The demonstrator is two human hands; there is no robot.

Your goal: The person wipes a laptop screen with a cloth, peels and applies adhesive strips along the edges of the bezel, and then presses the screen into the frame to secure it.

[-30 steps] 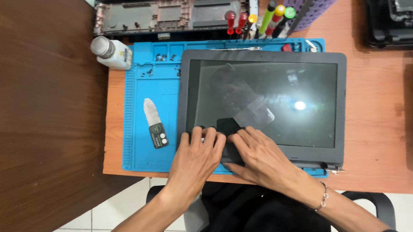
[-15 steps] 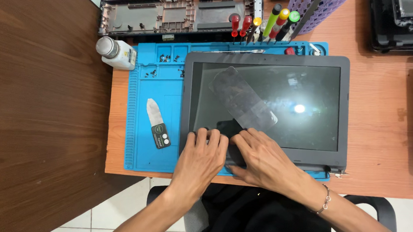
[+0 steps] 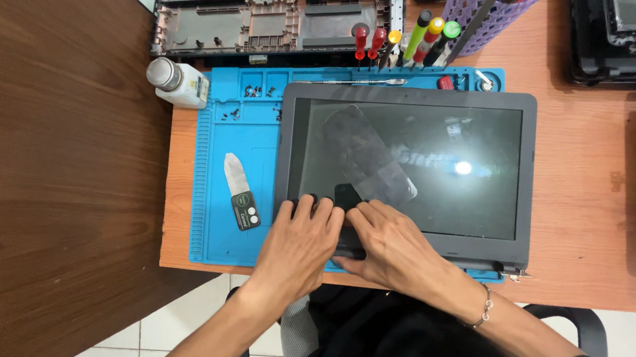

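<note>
On the blue silicone work mat (image 3: 221, 230) lies a grey laptop screen assembly (image 3: 407, 172), its dark glass facing up and its lower edge nearest the person. Both hands press flat on that lower left part of the screen frame: the left hand (image 3: 297, 247) has its fingers slightly spread, tips on the bezel beside a small black pry pick (image 3: 347, 196), and the right hand (image 3: 390, 244) lies just beside it, fingers close together, touching the left. Neither hand grips anything. Left of the screen, on the mat, rests a flat metal opening tool with a black handle (image 3: 239, 191). A small white bottle with a grey cap (image 3: 177, 82) stands at the mat's far left corner.
</note>
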